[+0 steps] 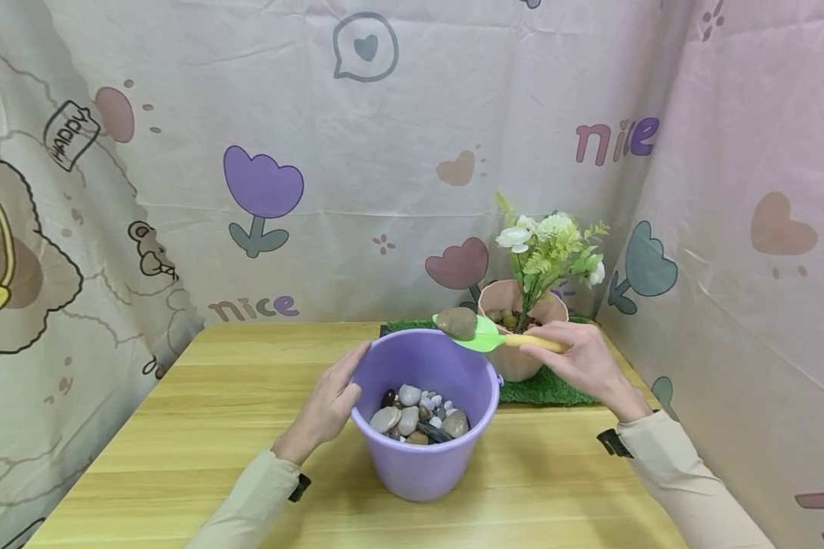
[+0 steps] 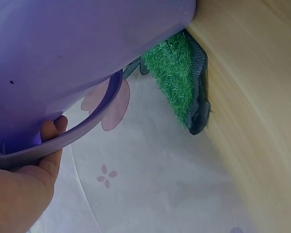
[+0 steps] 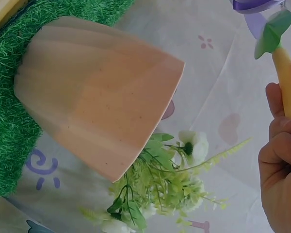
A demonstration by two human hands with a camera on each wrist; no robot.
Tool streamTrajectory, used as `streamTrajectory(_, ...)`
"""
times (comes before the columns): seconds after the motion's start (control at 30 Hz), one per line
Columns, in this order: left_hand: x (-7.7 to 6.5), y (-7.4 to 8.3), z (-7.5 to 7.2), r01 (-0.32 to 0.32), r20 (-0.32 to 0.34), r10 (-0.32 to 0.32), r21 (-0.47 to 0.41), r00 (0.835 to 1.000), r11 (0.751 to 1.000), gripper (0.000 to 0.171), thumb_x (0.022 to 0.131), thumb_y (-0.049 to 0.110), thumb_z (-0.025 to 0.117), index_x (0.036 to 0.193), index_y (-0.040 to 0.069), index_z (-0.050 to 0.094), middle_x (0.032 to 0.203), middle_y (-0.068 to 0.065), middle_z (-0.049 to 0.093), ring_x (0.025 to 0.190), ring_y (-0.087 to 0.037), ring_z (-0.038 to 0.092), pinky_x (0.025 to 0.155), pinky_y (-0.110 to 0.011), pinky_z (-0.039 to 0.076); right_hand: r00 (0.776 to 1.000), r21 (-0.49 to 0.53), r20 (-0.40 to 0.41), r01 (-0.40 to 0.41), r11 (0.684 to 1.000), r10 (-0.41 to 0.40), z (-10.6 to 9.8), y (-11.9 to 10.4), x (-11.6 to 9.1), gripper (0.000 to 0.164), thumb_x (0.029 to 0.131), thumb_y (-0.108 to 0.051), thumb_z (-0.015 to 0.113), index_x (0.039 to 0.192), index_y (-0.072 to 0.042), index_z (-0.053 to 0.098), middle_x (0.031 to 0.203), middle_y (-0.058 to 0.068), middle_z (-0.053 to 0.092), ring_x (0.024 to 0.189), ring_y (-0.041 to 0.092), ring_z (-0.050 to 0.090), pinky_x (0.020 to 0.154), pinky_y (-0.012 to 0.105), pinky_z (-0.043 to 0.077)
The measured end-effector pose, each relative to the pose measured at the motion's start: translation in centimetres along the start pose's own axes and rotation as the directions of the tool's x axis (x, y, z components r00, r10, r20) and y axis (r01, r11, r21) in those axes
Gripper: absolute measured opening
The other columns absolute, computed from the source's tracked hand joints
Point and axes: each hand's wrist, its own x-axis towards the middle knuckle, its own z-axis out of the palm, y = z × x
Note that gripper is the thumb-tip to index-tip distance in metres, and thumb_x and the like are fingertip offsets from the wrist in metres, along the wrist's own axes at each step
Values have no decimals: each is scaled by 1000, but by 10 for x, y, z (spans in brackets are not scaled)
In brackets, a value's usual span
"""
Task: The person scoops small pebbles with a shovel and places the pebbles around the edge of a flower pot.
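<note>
My right hand (image 1: 584,360) grips the yellow handle of a small garden trowel (image 1: 484,336) with a green blade. A grey-brown stone (image 1: 456,323) lies on the blade, over the far right rim of a purple bucket (image 1: 419,469). Inside the bucket are several smooth stones (image 1: 408,420), large and small. At the bucket's left side, my left hand (image 1: 324,408) holds the rim, and in the left wrist view its fingers (image 2: 49,162) curl round the purple bail handle (image 2: 89,121). In the right wrist view the trowel handle (image 3: 284,80) lies within my curled fingers.
Behind the bucket to the right, a pale pink ribbed pot (image 1: 518,364) with small stones inside holds white flowers and green leaves (image 1: 549,244). It stands on a green artificial grass mat (image 1: 552,390) on the wooden table (image 1: 247,381). Printed cloth (image 1: 384,152) hangs behind and at both sides.
</note>
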Motion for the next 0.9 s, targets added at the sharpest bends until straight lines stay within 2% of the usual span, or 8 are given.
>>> streamTrajectory(0.23,0,1,0,7,4,-7,-15,1000,1000,65,84,0,43,148,-3,38,151,-20,42,138,-36,44,114,-50,36,1000,-39,-25,-10,999,9,-3,3,0,24,68,-9,85,91,-8,79,79,1,75,59,3,54,50,12,40)
streamTrajectory(0.43,-2,0,1,4,-3,-4,-12,1000,1000,65,84,1,43,149,-1,38,151,-19,42,137,-37,44,113,-51,37,998,-108,-41,-48,993,44,-8,5,-3,22,68,-12,87,89,-9,79,74,0,73,56,2,50,49,12,38)
streamTrajectory(0.67,-3,-1,1,-2,-6,2,-6,1000,1000,66,83,1,42,149,-1,38,151,-19,43,137,-37,44,113,-53,37,989,-166,-33,-148,975,145,-14,6,-9,20,71,-15,86,88,-10,79,66,-5,66,50,0,42,46,15,33)
streamTrajectory(0.9,-1,0,1,-7,-8,7,-3,1000,1000,64,84,1,43,148,-3,39,151,-19,43,137,-36,44,113,-51,37,975,-255,-52,-223,941,217,-17,9,-14,18,74,-19,84,89,-10,79,66,-1,67,48,2,41,45,21,34)
